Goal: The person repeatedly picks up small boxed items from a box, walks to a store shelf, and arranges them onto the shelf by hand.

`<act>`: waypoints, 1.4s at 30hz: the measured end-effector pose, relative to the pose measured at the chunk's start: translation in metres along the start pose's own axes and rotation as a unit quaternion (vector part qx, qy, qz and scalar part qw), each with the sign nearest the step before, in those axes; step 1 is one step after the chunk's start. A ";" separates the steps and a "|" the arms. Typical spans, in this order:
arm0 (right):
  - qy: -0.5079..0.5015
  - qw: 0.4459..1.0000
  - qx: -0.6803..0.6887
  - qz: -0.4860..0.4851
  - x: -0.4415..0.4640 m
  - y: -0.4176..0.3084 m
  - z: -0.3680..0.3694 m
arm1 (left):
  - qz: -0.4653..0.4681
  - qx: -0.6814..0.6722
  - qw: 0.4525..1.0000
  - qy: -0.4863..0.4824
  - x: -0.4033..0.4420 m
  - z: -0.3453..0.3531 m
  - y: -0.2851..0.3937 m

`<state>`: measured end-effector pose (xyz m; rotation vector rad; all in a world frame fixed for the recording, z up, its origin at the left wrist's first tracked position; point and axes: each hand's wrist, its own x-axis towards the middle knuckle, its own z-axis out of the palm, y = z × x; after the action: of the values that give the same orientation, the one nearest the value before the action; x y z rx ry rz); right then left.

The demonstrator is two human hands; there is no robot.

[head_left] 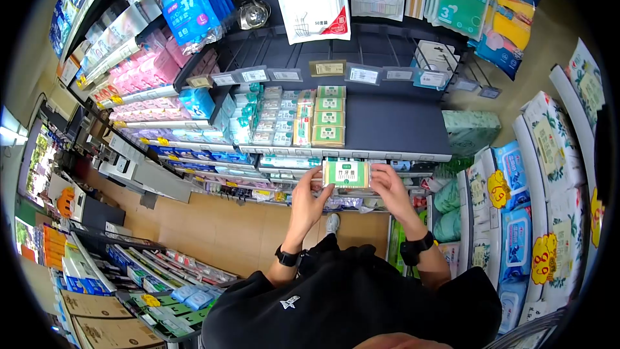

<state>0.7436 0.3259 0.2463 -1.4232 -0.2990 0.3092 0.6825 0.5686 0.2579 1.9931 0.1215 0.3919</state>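
Observation:
A green and yellow pack of bamboo toothpicks (347, 174) is level between my two hands, just in front of the shelf edge. Its left end sits in my left hand (310, 199), thumb on the front face and fingers behind. My right hand (390, 195) holds the right end, with its fingers partly hidden. Similar green-labelled packs (329, 118) form a column on the dark shelf (394, 123) beyond. Left of them are an orange-edged pack (303, 118) and rows of small white and teal packs (274, 116).
Price tags (363, 74) line the hook rail above the shelf. Straw packs (312, 0), ladles (254, 13) and blue glove bags (194, 10) hang higher. Tissue and wipe packs (516, 239) fill the right-hand shelves. Behind on the left stands another goods rack (174, 262) on the tan floor (194, 223).

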 end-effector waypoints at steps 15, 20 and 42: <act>0.092 0.985 -0.144 0.015 0.250 0.081 -0.012 | 0.076 0.106 0.991 -0.034 0.236 0.027 -0.109; 0.123 0.978 -0.171 -0.003 0.308 0.077 -0.008 | 0.108 0.163 0.980 -0.046 0.319 0.054 -0.170; 0.114 0.955 -0.202 -0.188 0.469 0.247 -0.077 | 0.140 0.217 0.963 -0.071 0.399 0.073 -0.179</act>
<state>1.1984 0.4651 0.0000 -1.7455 -0.4522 -0.2421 1.0975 0.6878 0.1570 2.4760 -0.1836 0.4266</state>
